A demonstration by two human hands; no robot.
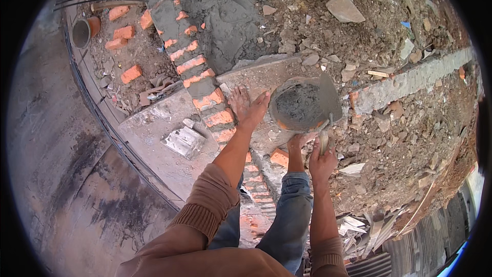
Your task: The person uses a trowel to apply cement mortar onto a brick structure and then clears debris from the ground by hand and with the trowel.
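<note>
Right hand point(322, 160) fist closed around trowel point(328, 103) handle; blade, grey with mortar, lies over the pan's right rim. Pan point(300, 105): round, shallow, rim worn orange, filled with wet grey mortar, sitting on the ground between brick wall point(197, 74) and a grey block row point(410, 79). Left hand point(249, 109) open, fingers spread, holding nothing, palm beside the pan's left edge. Rubble around.

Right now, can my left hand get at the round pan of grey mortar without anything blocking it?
Probably yes. The left hand is spread open on the row of orange bricks, right beside the round pan of grey mortar. Nothing lies between them. The right hand grips a trowel at the pan's far edge.
</note>
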